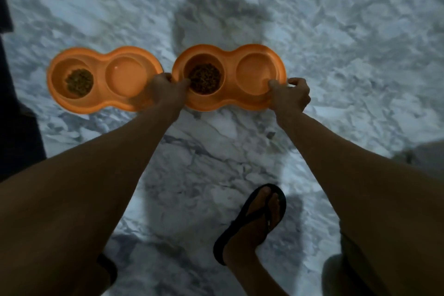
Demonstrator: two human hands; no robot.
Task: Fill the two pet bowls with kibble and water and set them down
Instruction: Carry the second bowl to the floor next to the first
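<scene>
**A:** Forearms stretch down from the camera, and a foot in a black sandal (254, 221) stands on the marble floor (216, 151) between them. What's in hand?

**B:** The held bowl (230, 65), an orange double dish. The left hand (165, 89) pinches its left end, thumb over the rim right beside the kibble (204, 78). The right hand (292, 96) pinches the right end, next to the cup that seems to hold water (254, 72). Both grips are narrow and closed on the rim.

**A:** Is it down yet?

**B:** I can't tell. The picture is blurred, and no gap shows under it either way. The other bowl (101, 74) lies just beside it on the left, apparently on the floor, with its own kibble and a pale, glossy cup. The left hand's knuckles overlap that bowl's right end.

**A:** So how should it be finished?

**B:** My judgement: lower both ends together and level, so water doesn't slop into the kibble. The left fingers sit where the two dishes nearly meet, so they could get pinched. Leave a slim gap and draw them out sideways, not upward. Let go with both hands at once, without tipping the rim.
</scene>
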